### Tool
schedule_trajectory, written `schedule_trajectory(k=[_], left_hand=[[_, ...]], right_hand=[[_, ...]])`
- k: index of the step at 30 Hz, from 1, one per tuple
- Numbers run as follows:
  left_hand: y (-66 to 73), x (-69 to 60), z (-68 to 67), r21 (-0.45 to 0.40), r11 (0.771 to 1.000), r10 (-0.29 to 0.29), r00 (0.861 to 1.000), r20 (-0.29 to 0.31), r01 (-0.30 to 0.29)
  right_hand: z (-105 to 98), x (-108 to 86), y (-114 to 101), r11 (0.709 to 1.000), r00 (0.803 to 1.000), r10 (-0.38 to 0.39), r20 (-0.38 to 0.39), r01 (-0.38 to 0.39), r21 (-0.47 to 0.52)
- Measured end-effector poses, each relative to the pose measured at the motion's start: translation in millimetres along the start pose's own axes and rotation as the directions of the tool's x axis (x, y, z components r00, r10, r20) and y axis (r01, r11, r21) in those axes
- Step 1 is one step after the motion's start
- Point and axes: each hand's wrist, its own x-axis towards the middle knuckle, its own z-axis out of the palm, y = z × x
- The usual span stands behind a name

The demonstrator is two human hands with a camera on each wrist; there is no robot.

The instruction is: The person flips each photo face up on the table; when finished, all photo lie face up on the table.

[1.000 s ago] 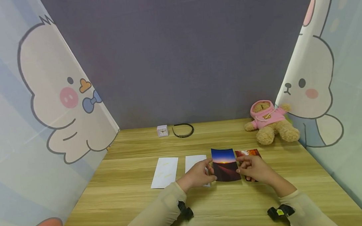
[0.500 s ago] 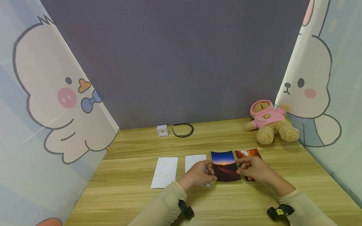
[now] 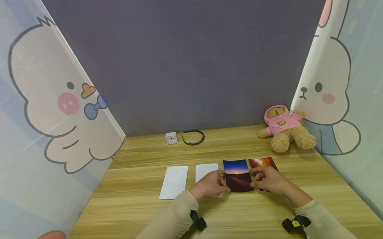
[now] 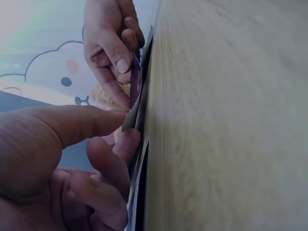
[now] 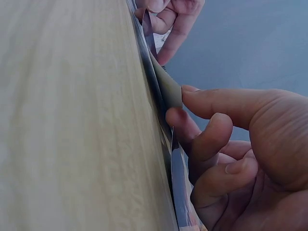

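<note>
Sunset photo (image 3: pixel 238 177), blue sky over dark ground, sits between your two hands, third from the left in a row of four cards on the wood-grain table (image 3: pixel 118 210). Your left hand (image 3: pixel 210 185) pinches its left edge between thumb and forefinger; your right hand (image 3: pixel 271 180) pinches the right edge the same way. Both wrist views show the photo slightly bent at your fingers, its gripped edges raised off the tabletop. Your left hand partly covers a blank white card (image 3: pixel 206 170); another white card (image 3: pixel 174 182) lies farther left. Your right hand overlaps a red-and-orange picture (image 3: pixel 263 162). Toward the back are a small alarm clock (image 3: pixel 171 138), a black headband (image 3: pixel 194 143) beside it and, at right, a teddy bear (image 3: pixel 285 126) in pink.
</note>
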Motion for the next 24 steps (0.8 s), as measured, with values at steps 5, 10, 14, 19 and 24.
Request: schedule_trajectory(k=[5,10,14,19,24], left_hand=[[0.4,0.9,0.7,-0.008,1.000,-0.011,1.000,0.010,0.011],[1.1,0.3,1.6,-0.015,0.999,-0.032,0.999,0.010,0.032],[0.5,0.3,1.9,0.002,0.999,-0.036,0.999,0.011,0.036],[0.2,0.3,1.9,0.009,0.998,-0.055,0.998,0.024,0.055],[0.8,-0.1,2.1,0.002,0.998,-0.062,0.998,0.025,0.062]], right_hand=[[-0.5,0.1,-0.6,1.000,1.000,0.008,0.009,-0.008,0.000],[-0.9,-0.9,-2.1,1.000,1.000,0.019,0.011,-0.019,0.022],[-1.0,-1.4,-1.5,0.999,1.000,0.025,0.014,-0.025,0.024],[-1.3,-1.5,-0.6,0.999,0.999,0.046,0.007,-0.047,0.020],[-1.3,-1.3,-0.9,0.999,0.999,0.041,0.000,-0.041,0.014]])
